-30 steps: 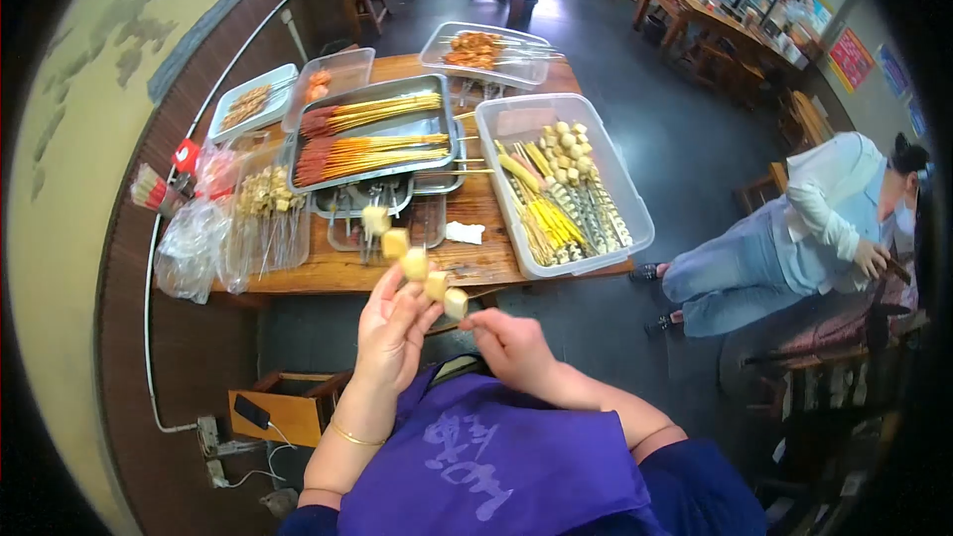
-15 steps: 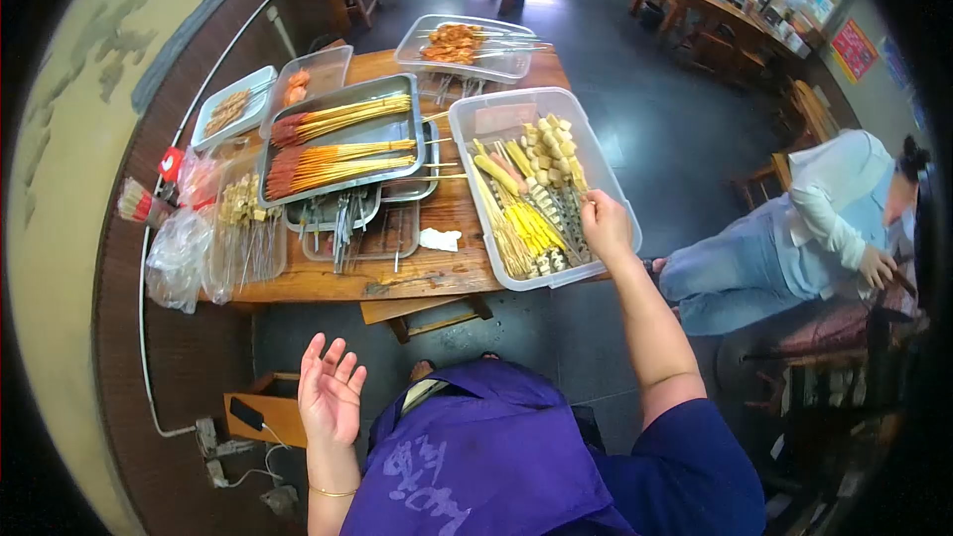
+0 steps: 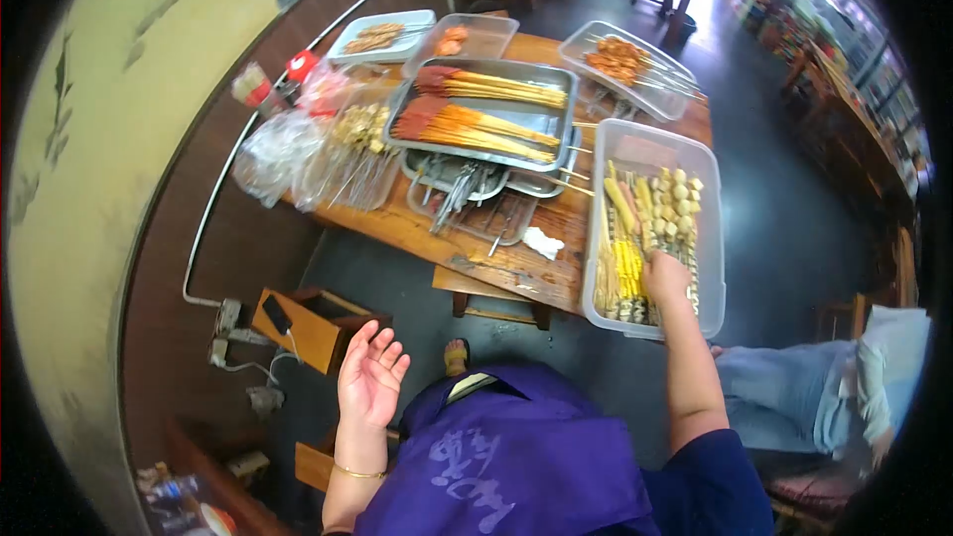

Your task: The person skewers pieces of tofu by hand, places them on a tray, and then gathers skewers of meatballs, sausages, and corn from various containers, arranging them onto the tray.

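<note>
My right hand (image 3: 667, 278) reaches down into a translucent plastic bin (image 3: 718, 238) at the table's right end. Its fingers are closed among the skewers; the fingertips and whatever they pinch are hidden. Around it lie yellow skewers (image 3: 627, 268), pale ball-shaped skewers (image 3: 679, 201) and a bundle of bare-looking sticks (image 3: 604, 273). My left hand (image 3: 372, 377) hangs in the air before the table, palm up, fingers apart, holding nothing. Left of the bin, a metal tray (image 3: 536, 119) carries red-tipped skewers (image 3: 467, 129) on stacked trays.
The wooden table (image 3: 566, 278) also holds a tub of orange meat skewers (image 3: 617, 62), a white tray (image 3: 347, 45), plastic bags (image 3: 278, 154) and a crumpled tissue (image 3: 542, 242). A stool (image 3: 486, 290) is tucked under its near edge. Another person (image 3: 794, 387) is at the right.
My view has turned right, so the table appears farther right and tilted. My right hand has moved from the bin's right side toward the yellow skewers. The left hand stays raised and open.
</note>
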{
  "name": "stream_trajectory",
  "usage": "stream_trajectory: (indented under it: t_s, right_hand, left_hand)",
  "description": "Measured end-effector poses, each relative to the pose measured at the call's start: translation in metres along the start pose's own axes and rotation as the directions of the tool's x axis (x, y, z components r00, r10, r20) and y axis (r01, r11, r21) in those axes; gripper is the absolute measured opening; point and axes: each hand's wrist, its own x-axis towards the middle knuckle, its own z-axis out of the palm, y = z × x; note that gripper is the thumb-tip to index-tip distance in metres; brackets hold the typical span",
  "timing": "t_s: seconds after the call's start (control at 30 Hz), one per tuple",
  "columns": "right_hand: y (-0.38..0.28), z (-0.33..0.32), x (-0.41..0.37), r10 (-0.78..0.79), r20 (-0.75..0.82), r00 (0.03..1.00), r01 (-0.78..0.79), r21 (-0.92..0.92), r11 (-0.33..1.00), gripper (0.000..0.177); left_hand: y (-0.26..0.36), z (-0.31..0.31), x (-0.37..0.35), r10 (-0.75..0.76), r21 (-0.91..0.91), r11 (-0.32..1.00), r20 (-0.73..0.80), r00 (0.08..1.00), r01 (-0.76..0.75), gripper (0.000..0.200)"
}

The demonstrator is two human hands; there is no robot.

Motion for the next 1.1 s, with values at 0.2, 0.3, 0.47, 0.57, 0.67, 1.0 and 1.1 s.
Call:
stream_trajectory:
  t_s: [0.2,0.3,0.47,0.57,0.67,1.0,1.1]
  right_hand:
    - [-0.008,-0.029,-0.005,0.023,-0.016,1.0,-0.021,0.084,0.996,0.024]
    - [-0.015,-0.042,-0.013,-0.026,-0.142,0.989,0.057,0.215,0.975,0.022]
    - [-0.04,-0.081,-0.025,0.026,-0.178,0.984,0.056,0.437,0.898,0.02]
    - [-0.045,-0.076,-0.023,0.041,-0.299,0.953,0.151,0.59,0.793,0.019]
    - [-0.073,-0.082,-0.02,0.126,-0.369,0.921,0.197,0.72,0.666,0.016]
    - [-0.282,-0.116,-0.002,0.414,-0.42,0.808,0.173,0.84,0.515,0.013]
    - [-0.343,-0.13,0.013,0.302,-0.513,0.804,0.182,0.694,0.697,0.015]
  left_hand:
    - [-0.003,-0.002,0.011,-0.008,-0.032,0.999,0.063,0.998,0.01,0.028]
    - [0.001,0.006,0.022,-0.016,-0.026,0.999,0.077,0.997,0.018,0.027]
    - [0.029,0.014,0.059,-0.016,-0.005,1.0,0.076,0.997,0.016,0.025]
    - [0.062,0.009,0.093,0.035,0.019,0.999,0.092,0.995,-0.037,0.025]
    - [0.107,0.004,0.145,0.083,0.051,0.995,0.083,0.993,-0.087,0.024]
    - [0.248,0.05,0.436,0.012,0.154,0.987,0.156,0.988,-0.036,0.022]
    - [0.25,0.072,0.556,-0.094,0.106,0.991,0.17,0.981,0.077,0.015]
